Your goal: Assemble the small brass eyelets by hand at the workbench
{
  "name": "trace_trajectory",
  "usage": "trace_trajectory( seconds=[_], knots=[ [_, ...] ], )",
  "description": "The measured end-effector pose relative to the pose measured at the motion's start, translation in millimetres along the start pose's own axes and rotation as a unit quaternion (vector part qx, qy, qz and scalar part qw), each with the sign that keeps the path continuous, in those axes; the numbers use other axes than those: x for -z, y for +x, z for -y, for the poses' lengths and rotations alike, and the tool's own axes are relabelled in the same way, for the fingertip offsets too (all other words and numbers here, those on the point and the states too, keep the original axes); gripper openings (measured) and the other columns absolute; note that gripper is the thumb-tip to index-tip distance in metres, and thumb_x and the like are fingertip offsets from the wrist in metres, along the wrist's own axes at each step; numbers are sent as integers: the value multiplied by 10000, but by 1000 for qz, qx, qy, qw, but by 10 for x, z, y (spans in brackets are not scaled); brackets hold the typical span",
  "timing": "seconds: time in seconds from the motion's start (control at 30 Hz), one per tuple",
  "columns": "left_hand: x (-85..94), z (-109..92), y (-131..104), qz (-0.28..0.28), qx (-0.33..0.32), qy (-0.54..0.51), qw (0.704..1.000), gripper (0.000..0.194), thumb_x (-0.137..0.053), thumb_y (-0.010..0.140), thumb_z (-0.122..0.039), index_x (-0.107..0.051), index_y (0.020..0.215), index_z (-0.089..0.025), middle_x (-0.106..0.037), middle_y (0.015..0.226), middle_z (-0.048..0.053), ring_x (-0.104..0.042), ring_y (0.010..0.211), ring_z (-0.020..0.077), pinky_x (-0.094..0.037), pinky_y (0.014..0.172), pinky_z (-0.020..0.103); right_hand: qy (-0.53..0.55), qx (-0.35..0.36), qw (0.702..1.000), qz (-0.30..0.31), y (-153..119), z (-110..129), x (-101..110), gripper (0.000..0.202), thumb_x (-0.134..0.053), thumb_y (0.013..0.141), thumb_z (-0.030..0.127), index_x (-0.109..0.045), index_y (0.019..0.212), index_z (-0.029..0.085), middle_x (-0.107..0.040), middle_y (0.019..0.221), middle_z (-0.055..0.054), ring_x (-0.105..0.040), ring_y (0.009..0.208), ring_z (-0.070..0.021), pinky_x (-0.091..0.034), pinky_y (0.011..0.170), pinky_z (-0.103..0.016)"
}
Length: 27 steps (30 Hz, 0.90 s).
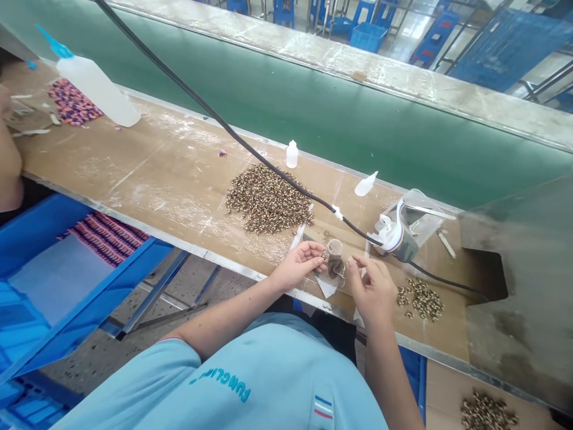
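My left hand [304, 263] has thumb and fingers brought together at the left of a small clear round container [333, 247]; a tiny gold-brown piece seems to show at the fingertips. To the right of the container, my right hand [372, 288] is closed in a pinch, and whatever lies between its fingertips is too small to make out. Beneath the container is a brownish, crumpled-looking support [335, 267]. Behind my left hand spreads a large pile of small curved gold-and-dark pieces [271, 200]. A smaller pile of similar pieces [425, 298] lies right of my right hand.
A black cable [215, 113] crosses above the brown-covered bench [134, 161] to a lamp-like device [396, 233]. Small white bottles [292, 155] stand or lie behind. At left are a large bottle [101, 89], a blue bin [31, 251] and another person's arm [9, 161].
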<state>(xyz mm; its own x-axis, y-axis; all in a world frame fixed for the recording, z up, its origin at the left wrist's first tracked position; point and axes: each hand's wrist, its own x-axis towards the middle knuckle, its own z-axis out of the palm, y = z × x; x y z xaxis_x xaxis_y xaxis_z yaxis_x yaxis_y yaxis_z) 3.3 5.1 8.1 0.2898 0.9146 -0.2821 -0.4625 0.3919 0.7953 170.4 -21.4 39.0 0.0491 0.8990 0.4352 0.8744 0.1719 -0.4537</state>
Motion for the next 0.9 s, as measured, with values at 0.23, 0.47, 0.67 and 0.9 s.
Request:
trace_trajectory(
  seconds=[0.23,0.47,0.67,0.9],
  knots=[
    [67,-28,-109,64,102,-86,989,512,-796,613,-217,-603,1082,-141,-629,695,-7,-587,581,64,-439,600,187,35,-65,994,81,-446,-96,-12,377,-483,848,513,-665,814,186,-654,709,-26,-554,570,-111,-404,546,-223],
    [64,31,-331,102,183,-121,970,595,-790,628,-173,-576,1182,-148,-634,716,14,-597,590,71,-427,585,183,84,-100,990,55,-533,-9,-198,361,-450,870,468,-669,823,185,-681,742,-42,-597,614,-128,-439,573,-234],
    [6,59,-377,125,194,-111,967,780,-805,610,-174,-453,1306,-167,-582,683,-20,-568,574,80,-403,566,201,125,-66,990,-1,-570,37,-273,270,-464,891,331,-674,954,172,-703,847,-64,-643,749,-148,-499,673,-259],
    [-146,20,-515,151,217,1,965,949,-743,700,-198,-163,1446,-287,-573,704,-27,-525,573,81,-399,556,200,1,26,999,25,-627,92,-307,312,-391,917,218,-620,1128,208,-670,866,-31,-619,711,-95,-485,602,-191]
  ],
)
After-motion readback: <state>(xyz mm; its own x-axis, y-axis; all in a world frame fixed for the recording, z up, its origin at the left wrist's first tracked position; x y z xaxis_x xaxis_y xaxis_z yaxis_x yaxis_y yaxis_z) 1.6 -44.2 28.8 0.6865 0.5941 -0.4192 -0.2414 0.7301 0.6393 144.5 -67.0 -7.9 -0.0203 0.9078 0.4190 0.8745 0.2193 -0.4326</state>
